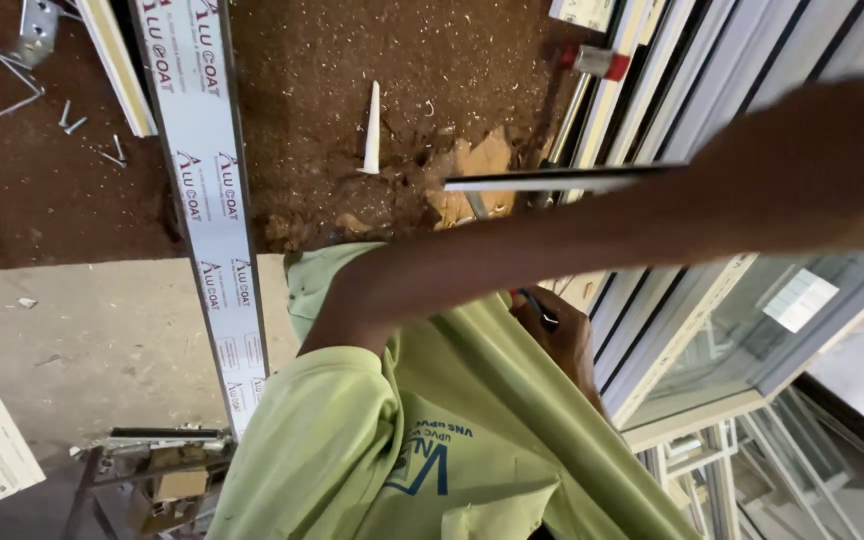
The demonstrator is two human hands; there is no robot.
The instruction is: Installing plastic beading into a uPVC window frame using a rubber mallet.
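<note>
Two hands: only the right hand point(564, 338) shows; the left arm point(592, 225) reaches across to the upper right, and its hand lies past the edge of the frame.
Right hand: curled shut close to the pale green shirt point(422, 440), fingers wrapped round a slim pen-like tool point(537, 305); how tight the hold is cannot be told.
Tool, place: it pokes out of the top of the fist, just below the crossing forearm and beside the white window frames point(672, 330).
Tool, direction: its long axis slants, with the free end pointing up and left.
Tool, look: thin and dark with a bit of red at the free end; most of it is hidden in the fist.
Around: a brown worktop point(332, 60) strewn with shavings carries a white cone nozzle point(372, 128), a long white printed strip point(207, 200) and loose screws point(72, 120).
</note>
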